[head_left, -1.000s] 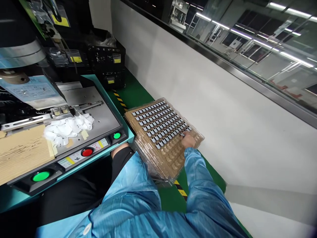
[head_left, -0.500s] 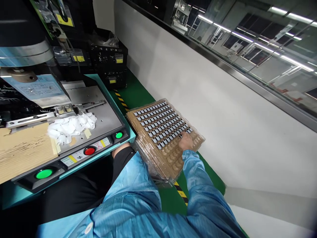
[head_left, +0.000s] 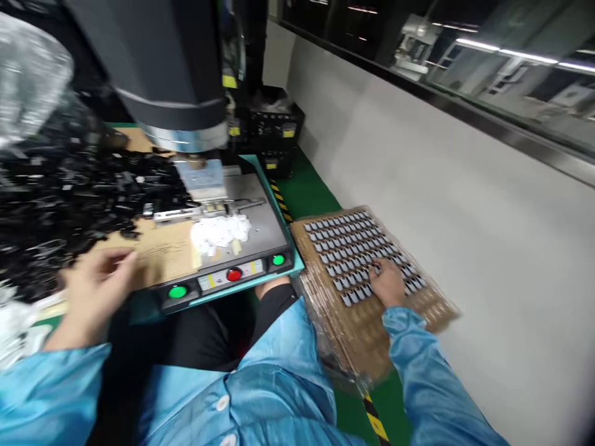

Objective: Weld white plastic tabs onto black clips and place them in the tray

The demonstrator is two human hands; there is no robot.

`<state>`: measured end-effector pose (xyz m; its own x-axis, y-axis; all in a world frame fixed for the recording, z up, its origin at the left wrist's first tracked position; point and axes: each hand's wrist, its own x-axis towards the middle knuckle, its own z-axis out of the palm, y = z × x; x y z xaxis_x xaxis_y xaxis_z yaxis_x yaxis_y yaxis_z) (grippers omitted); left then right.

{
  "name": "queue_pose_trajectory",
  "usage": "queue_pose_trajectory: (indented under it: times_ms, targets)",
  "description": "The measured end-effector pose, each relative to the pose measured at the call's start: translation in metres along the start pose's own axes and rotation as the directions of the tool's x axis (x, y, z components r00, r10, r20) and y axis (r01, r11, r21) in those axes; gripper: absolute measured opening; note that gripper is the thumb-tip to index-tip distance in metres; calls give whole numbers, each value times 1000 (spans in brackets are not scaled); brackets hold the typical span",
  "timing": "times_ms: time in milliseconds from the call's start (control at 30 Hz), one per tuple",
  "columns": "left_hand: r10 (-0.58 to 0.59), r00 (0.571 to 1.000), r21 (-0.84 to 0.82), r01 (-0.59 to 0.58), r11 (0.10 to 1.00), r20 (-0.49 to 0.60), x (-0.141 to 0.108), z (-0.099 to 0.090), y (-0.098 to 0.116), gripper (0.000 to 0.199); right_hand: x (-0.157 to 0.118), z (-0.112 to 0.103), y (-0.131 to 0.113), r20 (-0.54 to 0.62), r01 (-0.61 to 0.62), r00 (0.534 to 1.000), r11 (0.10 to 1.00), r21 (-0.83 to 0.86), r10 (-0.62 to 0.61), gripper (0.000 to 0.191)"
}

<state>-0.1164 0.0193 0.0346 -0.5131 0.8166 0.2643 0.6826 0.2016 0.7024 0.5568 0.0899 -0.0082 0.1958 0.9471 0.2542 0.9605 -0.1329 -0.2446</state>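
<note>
My right hand [head_left: 388, 282] is over the tray [head_left: 372, 341] of small grey pieces [head_left: 357, 295], at the right. Its fingers are pinched on or just above the rows; whatever lies between them is too small to make out. My left hand [head_left: 97, 285], blurred, is at the left beside the cardboard [head_left: 170, 251] at the machine's front. Its thumb and forefinger curl toward each other, and I cannot tell whether anything is between them. White film scraps [head_left: 220, 231] are heaped on the machine's metal plate [head_left: 267, 232].
A black press head [head_left: 162, 68] hangs over the plate. Green buttons [head_left: 177, 292] and a red button [head_left: 233, 274] line the front panel. Many black parts [head_left: 93, 192] cover the left side. Black crates [head_left: 274, 133] stand behind, and a white wall [head_left: 409, 155] runs along the right.
The view has swung left, bringing my left hand and the black parts into sight. My right hand is now further back along the rows, at grey pieces inside the filled area.
</note>
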Motion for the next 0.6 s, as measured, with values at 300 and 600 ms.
queue_pose_trajectory:
  times_ms: [300, 600]
  targets:
    - [512, 803, 96, -561, 823, 304, 9, 90, 67, 26, 31, 53, -296, 15, 576, 762, 688, 440, -648, 29]
    - [546, 749, 241, -647, 723, 375, 20, 120, 93, 23, 13, 87, -375, 7, 607, 761, 716, 344, -648, 19]
